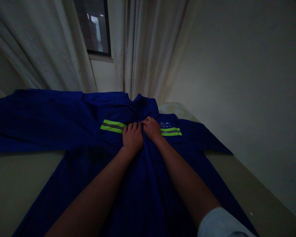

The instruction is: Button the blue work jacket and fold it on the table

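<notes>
Pinching the cloth at the chest of a blue work jacket (88, 138), the left hand (132, 136) and the right hand (152, 129) sit side by side at the centre of the frame, knuckles almost touching. The fingers of both are curled closed over the front opening, just below the collar (138, 100); each seems to have a small fold of cloth, though what lies under the fingertips is hidden.

The likely trouble is the two front edges ending up out of line: both grips are bunched tightly together, and a pull to one side could drag the panel askew or wrinkle the chest. The dim light adds to it, since the dark cloth hides its own seams and any fastening.

The jacket lies spread flat, front up, across a pale bed (19, 184), filling the middle and lower frame. One sleeve (34, 115) stretches out to the left edge, and the other runs toward the right. A yellow-green reflective stripe (112, 126) with a grey band crosses the chest on either side of the hands. Curtains (148, 49) hang in the upper centre beside a dark window (95, 26).
</notes>
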Tool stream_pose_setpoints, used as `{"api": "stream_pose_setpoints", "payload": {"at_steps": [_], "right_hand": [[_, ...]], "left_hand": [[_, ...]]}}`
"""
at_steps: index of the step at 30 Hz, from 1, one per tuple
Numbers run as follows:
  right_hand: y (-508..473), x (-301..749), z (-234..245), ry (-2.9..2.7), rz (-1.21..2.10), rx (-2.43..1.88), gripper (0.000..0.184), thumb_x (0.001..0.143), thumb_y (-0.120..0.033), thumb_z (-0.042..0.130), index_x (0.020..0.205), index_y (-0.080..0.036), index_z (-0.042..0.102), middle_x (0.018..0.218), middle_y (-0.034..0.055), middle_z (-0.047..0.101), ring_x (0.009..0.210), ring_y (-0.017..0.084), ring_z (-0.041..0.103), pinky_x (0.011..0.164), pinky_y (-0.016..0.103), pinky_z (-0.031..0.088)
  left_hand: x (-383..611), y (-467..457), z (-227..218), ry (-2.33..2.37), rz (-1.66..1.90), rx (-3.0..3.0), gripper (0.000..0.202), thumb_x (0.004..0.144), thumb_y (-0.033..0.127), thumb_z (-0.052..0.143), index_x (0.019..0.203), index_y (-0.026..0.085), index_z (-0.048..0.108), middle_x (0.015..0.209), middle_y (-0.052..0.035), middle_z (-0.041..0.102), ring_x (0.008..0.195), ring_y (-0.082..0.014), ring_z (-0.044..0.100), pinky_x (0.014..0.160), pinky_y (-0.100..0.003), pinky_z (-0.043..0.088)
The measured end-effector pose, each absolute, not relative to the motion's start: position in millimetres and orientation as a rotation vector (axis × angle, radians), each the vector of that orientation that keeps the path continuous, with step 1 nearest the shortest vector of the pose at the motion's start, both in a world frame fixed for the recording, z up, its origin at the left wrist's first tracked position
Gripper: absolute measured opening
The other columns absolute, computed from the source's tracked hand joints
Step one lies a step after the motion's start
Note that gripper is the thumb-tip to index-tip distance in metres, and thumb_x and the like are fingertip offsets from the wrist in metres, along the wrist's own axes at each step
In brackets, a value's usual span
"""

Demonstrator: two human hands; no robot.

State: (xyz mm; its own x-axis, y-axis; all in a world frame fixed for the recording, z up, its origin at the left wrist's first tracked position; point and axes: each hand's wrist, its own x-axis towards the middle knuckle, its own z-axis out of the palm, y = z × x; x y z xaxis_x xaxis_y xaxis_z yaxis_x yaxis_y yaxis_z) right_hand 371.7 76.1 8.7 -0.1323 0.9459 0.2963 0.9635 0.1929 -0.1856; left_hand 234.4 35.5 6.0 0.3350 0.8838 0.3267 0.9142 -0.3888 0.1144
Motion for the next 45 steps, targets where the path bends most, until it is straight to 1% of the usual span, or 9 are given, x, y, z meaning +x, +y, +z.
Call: {"api": "stream_pose_setpoints", "payload": {"at_steps": [18, 23, 26, 30, 34, 37, 40, 43, 45], "right_hand": [[76.3, 370.3, 7.1, -2.181, -0.169, -1.848, 0.033, 0.107, -0.023, 0.046, 0.110, -0.018, 0.079, 0.117, 0.0112, 0.069, 0.110, 0.023, 0.060, 0.095, 0.030, 0.046], [53.6, 358.9, 29.8, -2.119, -0.202, -1.782, 0.043, 0.106, -0.017, 0.042, 0.142, -0.017, 0.066, 0.136, 0.0135, 0.063, 0.118, 0.023, 0.059, 0.102, 0.033, 0.044], [6.7, 343.9, 59.1, -2.173, -0.231, -1.640, 0.048, 0.104, -0.017, 0.045, 0.151, -0.018, 0.057, 0.139, 0.0146, 0.062, 0.124, 0.026, 0.057, 0.107, 0.037, 0.041], [-113.5, 328.8, 94.2, -2.200, -0.018, -1.490, 0.037, 0.106, -0.028, 0.051, 0.139, -0.017, 0.064, 0.128, 0.0126, 0.067, 0.118, 0.024, 0.062, 0.106, 0.035, 0.045], [-261.0, 329.4, 89.5, -2.166, 0.330, -1.478, 0.034, 0.103, -0.048, 0.061, 0.126, -0.025, 0.066, 0.117, 0.0081, 0.072, 0.107, 0.024, 0.068, 0.095, 0.036, 0.052], [-340.1, 333.3, 56.4, -2.033, 0.304, -1.603, 0.036, 0.093, -0.047, 0.074, 0.122, -0.028, 0.065, 0.113, 0.0083, 0.072, 0.102, 0.027, 0.070, 0.088, 0.038, 0.057], [-382.5, 332.5, 22.6, -1.880, 0.184, -1.700, 0.037, 0.089, -0.043, 0.077, 0.120, -0.028, 0.064, 0.113, 0.0102, 0.071, 0.102, 0.029, 0.071, 0.086, 0.040, 0.059], [-405.9, 327.5, 5.3, -1.809, 0.067, -1.796, 0.042, 0.089, -0.037, 0.075, 0.127, -0.026, 0.063, 0.117, 0.0125, 0.070, 0.106, 0.031, 0.071, 0.091, 0.044, 0.060], [-417.9, 324.8, 1.4, -1.849, 0.021, -1.860, 0.050, 0.086, -0.032, 0.077, 0.134, -0.025, 0.062, 0.120, 0.0136, 0.071, 0.108, 0.034, 0.071, 0.092, 0.047, 0.060]], "left_hand": [[226.8, 44.6, 4.9, -1.647, -0.519, -2.565, 0.049, 0.102, 0.026, 0.037, 0.148, 0.021, 0.055, 0.132, -0.0158, 0.064, 0.120, -0.0352, 0.052, 0.100, -0.051, 0.039], [225.2, 35.4, 13.3, -1.621, -0.546, -2.538, 0.046, 0.102, 0.022, 0.036, 0.144, 0.015, 0.056, 0.132, -0.0180, 0.064, 0.123, -0.0328, 0.054, 0.103, -0.048, 0.043], [224.1, 27.6, 29.4, -1.644, -0.397, -2.637, 0.048, 0.104, 0.021, 0.033, 0.147, 0.014, 0.053, 0.141, -0.0194, 0.060, 0.132, -0.0298, 0.054, 0.104, -0.042, 0.047], [219.1, 10.8, 54.1, -1.668, -0.175, -2.772, 0.058, 0.098, 0.019, 0.050, 0.156, 0.017, 0.045, 0.138, -0.0192, 0.066, 0.128, -0.0281, 0.062, 0.100, -0.038, 0.052], [206.7, -53.6, 82.4, -1.674, -0.108, -2.756, 0.076, 0.091, 0.011, 0.057, 0.163, 0.017, 0.033, 0.159, -0.0275, 0.046, 0.146, -0.0383, 0.049, 0.109, -0.053, 0.047], [192.1, -147.2, 98.7, -1.413, -0.270, -2.894, 0.045, 0.102, 0.024, 0.044, 0.146, 0.021, 0.055, 0.156, -0.0216, 0.051, 0.143, -0.0371, 0.051, 0.106, -0.053, 0.050], [171.2, -258.2, 87.8, -1.313, -0.404, -3.168, 0.032, 0.105, 0.035, 0.039, 0.115, 0.025, 0.068, 0.120, -0.0103, 0.071, 0.112, -0.0260, 0.067, 0.096, -0.040, 0.054], [146.4, -354.3, 43.4, -1.353, -0.463, -3.601, 0.022, 0.095, 0.041, 0.055, 0.094, 0.026, 0.072, 0.104, -0.0075, 0.073, 0.103, -0.0257, 0.068, 0.100, -0.042, 0.053], [130.0, -397.1, 8.8, -1.877, -0.711, -3.964, 0.019, 0.075, 0.050, 0.076, 0.078, 0.031, 0.072, 0.093, -0.0030, 0.074, 0.101, -0.0288, 0.071, 0.098, -0.045, 0.056]]}}
